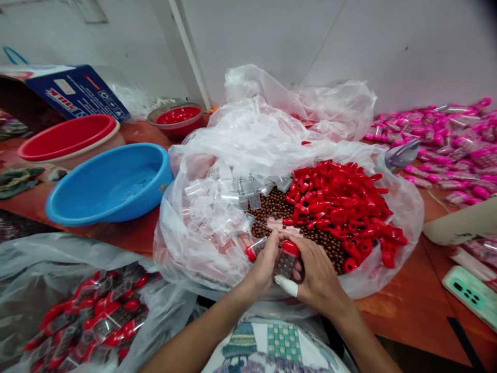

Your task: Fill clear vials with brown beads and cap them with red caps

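My left hand [264, 268] and my right hand [319, 275] are closed around a small clear tube with a red cap [286, 261], its inside dark with brown balls. The right thumb wears a white cover [286, 285]. Against the left fingers lies another red-ended clear tube [254, 249]; whether that hand also grips it I cannot tell. Just beyond the hands are loose brown balls [272, 204] and a pale pink strip [281, 226]. Empty clear tubes [223, 194] lie to the left, and a heap of red caps [337, 197] to the right, all on a plastic sheet [407, 207].
At left stand a blue basin [104, 204], a red basin [70, 135] and a cardboard box [73, 93]. A plastic bag [23, 259] at lower left holds several red-capped tubes [104, 316]. Pink-ended tubes [438, 129] and a phone [471, 290] are at right.
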The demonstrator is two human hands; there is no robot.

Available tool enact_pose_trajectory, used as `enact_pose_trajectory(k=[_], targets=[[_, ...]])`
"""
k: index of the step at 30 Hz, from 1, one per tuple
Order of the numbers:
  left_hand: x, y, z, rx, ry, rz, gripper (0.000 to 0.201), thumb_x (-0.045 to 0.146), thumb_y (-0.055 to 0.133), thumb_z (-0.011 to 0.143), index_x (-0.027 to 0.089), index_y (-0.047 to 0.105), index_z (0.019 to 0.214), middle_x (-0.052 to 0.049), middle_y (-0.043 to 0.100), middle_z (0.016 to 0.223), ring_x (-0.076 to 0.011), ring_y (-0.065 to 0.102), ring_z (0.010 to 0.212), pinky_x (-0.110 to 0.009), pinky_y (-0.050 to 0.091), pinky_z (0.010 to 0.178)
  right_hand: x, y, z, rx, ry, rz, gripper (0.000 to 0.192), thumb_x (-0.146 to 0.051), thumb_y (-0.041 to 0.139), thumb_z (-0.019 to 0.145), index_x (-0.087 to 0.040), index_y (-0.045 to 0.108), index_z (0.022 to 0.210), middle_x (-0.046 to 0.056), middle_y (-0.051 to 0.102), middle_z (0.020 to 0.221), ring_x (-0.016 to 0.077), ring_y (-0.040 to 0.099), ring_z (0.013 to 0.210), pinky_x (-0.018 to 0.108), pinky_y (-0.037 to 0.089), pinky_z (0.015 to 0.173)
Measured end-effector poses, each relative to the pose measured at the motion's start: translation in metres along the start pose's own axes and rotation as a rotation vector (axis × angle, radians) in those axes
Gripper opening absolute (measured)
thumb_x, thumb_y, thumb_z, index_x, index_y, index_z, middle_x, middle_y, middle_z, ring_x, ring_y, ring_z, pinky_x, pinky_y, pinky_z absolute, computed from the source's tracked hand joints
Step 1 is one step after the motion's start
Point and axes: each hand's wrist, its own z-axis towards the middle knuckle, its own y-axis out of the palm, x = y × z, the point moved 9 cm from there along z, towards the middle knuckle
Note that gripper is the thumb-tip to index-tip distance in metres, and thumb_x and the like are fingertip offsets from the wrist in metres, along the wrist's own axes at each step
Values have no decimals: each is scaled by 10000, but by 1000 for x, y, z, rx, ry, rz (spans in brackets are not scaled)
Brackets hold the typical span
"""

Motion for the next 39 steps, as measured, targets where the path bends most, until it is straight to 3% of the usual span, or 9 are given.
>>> enact_pose_trajectory(k=[3, 9, 12, 18, 24, 26, 31, 35, 39], targets=[[0, 2, 0, -31, -20, 5, 594, 628, 333, 810, 127, 590, 1000, -22, 575, 524, -127, 524, 412, -235, 422, 437, 0, 2, 0, 5, 17, 7, 670, -325, 582, 707, -157, 326, 1304, 143, 478, 1263, 278, 441, 1168, 440, 378, 944], [-12, -16, 2, 120, -59, 121, 573, 648, 402, 770, 119, 586, 646, -22, 541, 491, -98, 480, 408, -209, 365, 415, -2, 2, -1, 43, 7, -23, 635, -257, 558, 705, -139, 332, 1286, 151, 497, 1213, 274, 467, 1117, 433, 392, 917], [-11, -16, 2, 112, -11, 136, 475, 580, 443, 789, 137, 603, 727, 3, 532, 501, -88, 456, 412, -204, 349, 415, -6, 2, -1, 51, -38, -65, 629, -311, 580, 703, -135, 358, 1264, 155, 518, 1180, 282, 483, 1079, 437, 394, 899], [-6, -13, -5, 91, 111, 170, 437, 498, 405, 835, 199, 538, 1125, 38, 504, 537, -83, 428, 408, -187, 314, 370, -17, 3, -6, 96, -173, -122, 641, -380, 588, 688, -113, 395, 1237, 170, 567, 1080, 297, 514, 1016, 458, 387, 882], [23, -18, -15, 44, 132, 314, 462, 513, 332, 858, 196, 507, 1144, 13, 552, 617, -105, 522, 473, -219, 431, 460, -10, 11, -3, -28, -115, 3, 720, -348, 579, 749, -112, 264, 1352, 176, 487, 1246, 283, 451, 1159, 451, 384, 937], [47, -34, -19, 89, 189, 402, 460, 520, 336, 852, 193, 518, 1121, -4, 573, 684, -117, 556, 538, -231, 453, 498, 1, 12, -2, -88, -56, 60, 694, -329, 559, 787, -133, 244, 1374, 161, 463, 1289, 267, 435, 1190, 432, 393, 954], [88, -77, -32, 305, 302, 844, 475, 519, 250, 873, 176, 565, 964, -13, 554, 710, -124, 530, 583, -230, 417, 521, 17, 23, -6, -219, 21, 161, 374, -223, 488, 843, -249, 493, 1216, 68, 574, 1156, 208, 533, 1080, 367, 451, 918], [85, -74, -34, 317, 293, 1295, 418, 576, 437, 784, 184, 554, 870, -19, 570, 774, -174, 538, 720, -274, 408, 641, 7, 41, -10, -324, 49, 127, 673, -309, 621, 752, -226, 333, 1355, 103, 448, 1323, 256, 446, 1184, 422, 404, 973], [72, -61, -29, 221, 222, 1476, 630, 598, 694, 526, 181, 520, 966, -39, 586, 892, -233, 545, 834, -302, 402, 699, -2, 56, -13, -382, 92, 113, 842, -241, 648, 694, -216, 205, 1410, 118, 349, 1399, 279, 375, 1241, 450, 354, 1008]])
